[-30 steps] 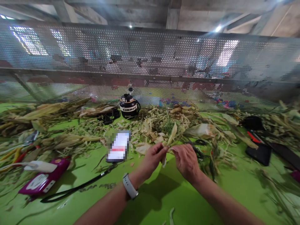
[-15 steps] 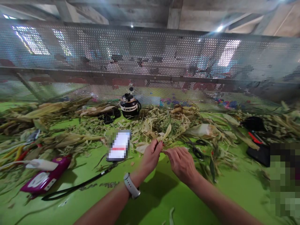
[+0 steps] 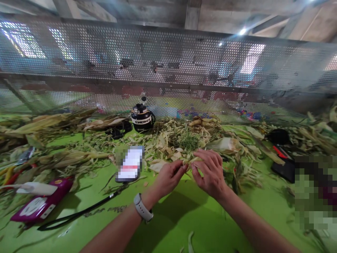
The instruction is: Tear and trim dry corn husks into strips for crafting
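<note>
My left hand, with a white watch on its wrist, pinches a narrow strip of pale corn husk between thumb and fingers. Close by on the right, my right hand is at the strip's other end, its thumb and curved fingers apart. Part of the strip is hidden by the fingers. Just behind both hands lies a heap of shredded husk, with thin green shreds on top. A wider husk rests to the right of the heap.
A phone with a black strap lies left of my hands on the green table. Farther left is a purple power strip with a white plug. A black "ENERGY" jug stands before a perforated metal screen. Dark objects lie right.
My right hand has lifted its fingers from a tight pinch and spread them. The upright husk tip between my hands now lies lower. The view has shifted slightly right.
</note>
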Action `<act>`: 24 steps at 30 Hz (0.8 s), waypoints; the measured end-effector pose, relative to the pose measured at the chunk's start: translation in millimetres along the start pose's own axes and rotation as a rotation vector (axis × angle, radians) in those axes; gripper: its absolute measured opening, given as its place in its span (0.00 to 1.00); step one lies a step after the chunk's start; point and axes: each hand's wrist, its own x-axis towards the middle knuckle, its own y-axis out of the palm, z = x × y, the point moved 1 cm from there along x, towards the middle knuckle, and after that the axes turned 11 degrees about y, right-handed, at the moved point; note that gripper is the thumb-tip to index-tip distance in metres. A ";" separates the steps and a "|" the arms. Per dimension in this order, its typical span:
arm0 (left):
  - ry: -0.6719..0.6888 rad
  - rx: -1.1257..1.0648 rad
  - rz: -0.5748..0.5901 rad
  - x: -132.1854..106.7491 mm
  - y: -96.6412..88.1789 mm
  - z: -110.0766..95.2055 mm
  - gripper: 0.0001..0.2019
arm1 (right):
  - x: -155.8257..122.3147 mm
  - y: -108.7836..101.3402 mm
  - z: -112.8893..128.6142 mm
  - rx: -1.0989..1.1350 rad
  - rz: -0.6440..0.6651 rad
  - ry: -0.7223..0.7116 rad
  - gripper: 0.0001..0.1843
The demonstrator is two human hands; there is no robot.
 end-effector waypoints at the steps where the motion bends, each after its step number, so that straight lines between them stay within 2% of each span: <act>1: 0.019 0.021 0.011 -0.5 -0.5 -1.5 0.14 | 0.5 0.2 -0.6 0.020 0.021 -0.002 0.05; 4: 0.047 0.043 -0.003 -1.1 -1.3 -4.2 0.14 | -0.8 4.5 -2.0 0.097 0.106 0.037 0.03; 10: -0.019 -0.029 -0.127 1.5 0.4 -3.2 0.14 | -8.2 15.4 -0.5 0.284 0.245 0.126 0.04; 12: -0.017 -0.078 -0.109 2.1 0.5 -2.4 0.14 | -7.1 14.2 0.0 0.342 0.284 0.238 0.05; 16: 0.006 -0.122 0.002 1.4 -0.7 -2.1 0.15 | -3.0 10.4 -1.6 0.434 0.305 0.475 0.08; 19: -0.004 -0.156 0.020 0.3 -2.0 -3.9 0.16 | -3.9 12.8 -3.3 0.495 0.336 0.636 0.10; 21: -0.005 -0.180 0.026 -0.3 -2.5 -5.5 0.17 | -6.0 16.2 -3.6 0.543 0.363 0.710 0.11; 24: 0.005 -0.188 0.037 -0.4 -3.1 -5.5 0.17 | -8.2 20.3 -3.9 0.572 0.357 0.747 0.12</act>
